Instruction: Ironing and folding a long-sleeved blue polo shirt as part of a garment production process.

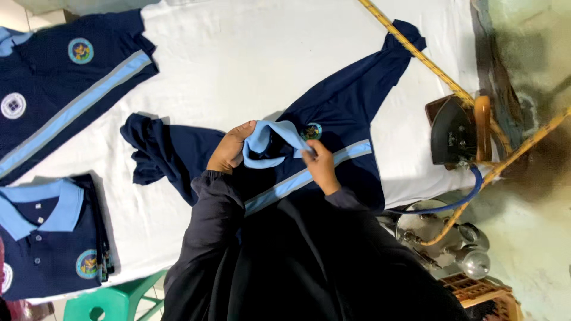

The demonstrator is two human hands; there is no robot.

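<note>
The fingers of the left hand (229,150) are curled tight on one side of a light blue collar (269,142). The fingers of the right hand (321,165) pinch the other side of the same collar, near its tip. Both hands hold the collar up a little, and it folds over between them.

The collar belongs to a dark blue shirt (333,119). The shirt lies spread out on a white cloth (238,65) that covers the table, right in front of the person. One sleeve sticks out to the left and the other reaches up toward the top right. A light blue stripe runs across the shirt, and a small round badge sits just beside the right hand. The person's arms are in dark sleeves (208,226) and hide the lower part of the shirt.

To the left, near the table edge, sits a folded pile of shirts (47,238) of the same kind, with the blue collar on top. Above the pile, another shirt (65,77) like it lies flat at the top left corner.

To the right, well apart from the hands, a dark iron (455,132) rests at the edge of the white cloth. A yellow cord (416,50) runs across the cloth toward it, and a blue hose (458,202) curves away below it. A green stool (113,300) shows under the table at the bottom left.
</note>
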